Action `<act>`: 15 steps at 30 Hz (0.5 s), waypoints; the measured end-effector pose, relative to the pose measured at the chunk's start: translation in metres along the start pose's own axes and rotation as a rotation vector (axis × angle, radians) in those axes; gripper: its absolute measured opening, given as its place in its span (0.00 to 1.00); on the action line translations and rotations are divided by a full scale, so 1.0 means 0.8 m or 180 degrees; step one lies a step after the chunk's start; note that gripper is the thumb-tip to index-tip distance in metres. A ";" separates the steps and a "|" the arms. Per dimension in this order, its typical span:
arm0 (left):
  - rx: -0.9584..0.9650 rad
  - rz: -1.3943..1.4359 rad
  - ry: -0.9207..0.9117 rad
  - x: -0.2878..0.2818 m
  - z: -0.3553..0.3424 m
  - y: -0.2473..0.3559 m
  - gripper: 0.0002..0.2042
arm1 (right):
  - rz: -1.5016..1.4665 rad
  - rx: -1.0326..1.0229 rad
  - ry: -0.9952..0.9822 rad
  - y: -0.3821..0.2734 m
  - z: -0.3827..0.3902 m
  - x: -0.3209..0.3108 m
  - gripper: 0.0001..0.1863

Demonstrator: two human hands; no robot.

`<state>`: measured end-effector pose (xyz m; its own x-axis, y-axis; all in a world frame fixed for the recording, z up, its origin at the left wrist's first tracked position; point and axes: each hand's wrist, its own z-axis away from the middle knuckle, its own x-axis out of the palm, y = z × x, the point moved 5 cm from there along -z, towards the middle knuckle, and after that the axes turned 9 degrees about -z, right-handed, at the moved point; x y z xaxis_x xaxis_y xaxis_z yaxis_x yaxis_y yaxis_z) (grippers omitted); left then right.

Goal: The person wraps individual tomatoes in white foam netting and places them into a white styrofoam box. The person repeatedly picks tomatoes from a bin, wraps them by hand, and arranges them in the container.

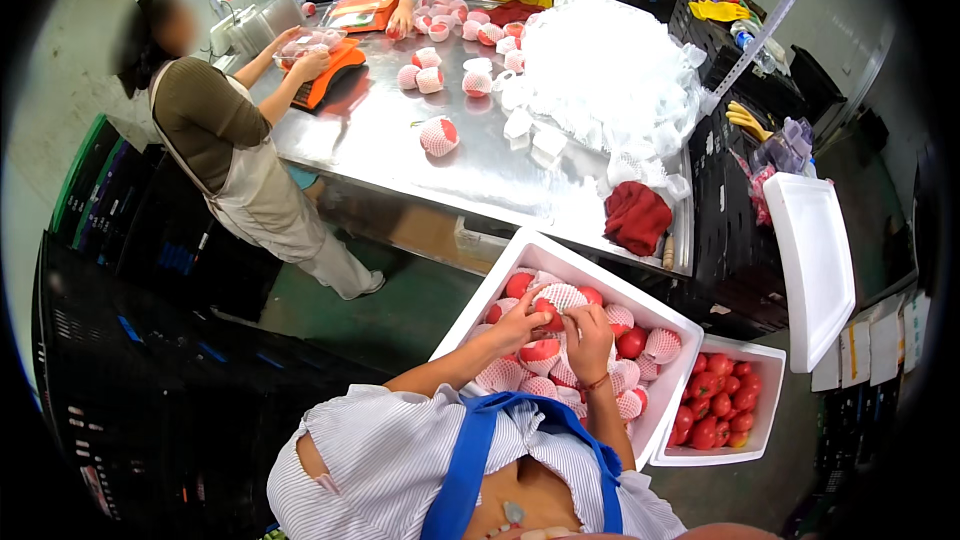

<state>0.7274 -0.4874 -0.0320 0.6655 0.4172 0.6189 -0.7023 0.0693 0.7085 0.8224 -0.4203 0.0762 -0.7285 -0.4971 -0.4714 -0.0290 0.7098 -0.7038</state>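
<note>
Above a white foam box (pixel 465 312), both my hands are closed on a red tomato (pixel 547 312) partly covered by a white foam net sleeve (pixel 562 295). My left hand (pixel 517 328) grips it from the left. The fingers of my right hand (pixel 588 338) pinch at the right side of the tomato and net. Below them, the box is filled with tomatoes (pixel 632 343), many in foam nets and some bare. My hands hide part of the pile.
A smaller foam box (pixel 742 455) of bare tomatoes stands on the right. Ahead is a metal table (pixel 370 155) with netted tomatoes, a heap of foam nets (pixel 610 70) and a dark red cloth (pixel 637 218). One person (pixel 215 130) holds a clear tray at an orange scale (pixel 328 75); two others work behind.
</note>
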 end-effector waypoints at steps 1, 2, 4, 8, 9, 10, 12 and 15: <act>-0.0023 0.0015 0.0020 -0.005 -0.001 -0.004 0.29 | -0.0088 0.0027 -0.0021 -0.002 0.004 0.004 0.04; -0.0049 0.0029 0.0036 -0.009 -0.002 -0.008 0.29 | -0.0172 0.0056 -0.0039 -0.003 0.006 0.009 0.04; -0.0237 0.0192 0.0013 -0.012 -0.010 -0.007 0.29 | -0.0085 0.0058 -0.0141 -0.004 0.003 0.020 0.05; -0.0156 0.0660 -0.0369 -0.034 -0.016 0.001 0.26 | 0.0150 0.0109 -0.0323 -0.002 -0.005 0.037 0.09; -0.0221 0.0961 -0.0652 -0.037 -0.016 0.005 0.26 | 0.0155 0.0116 -0.0354 -0.012 -0.012 0.039 0.09; -0.0267 0.1248 -0.0934 -0.031 -0.014 0.019 0.25 | 0.0155 0.0103 -0.0368 -0.018 -0.018 0.041 0.10; -0.0248 0.0794 -0.0461 -0.035 -0.022 0.030 0.24 | -0.0025 0.0112 -0.0372 -0.012 -0.017 0.050 0.12; -0.0181 0.0415 -0.0026 -0.049 -0.035 0.047 0.22 | -0.0152 0.0553 0.0232 -0.001 -0.024 0.057 0.18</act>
<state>0.6677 -0.4754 -0.0391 0.5695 0.4187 0.7074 -0.7960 0.0663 0.6016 0.7764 -0.4338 0.0653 -0.7768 -0.4863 -0.4001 0.0493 0.5864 -0.8085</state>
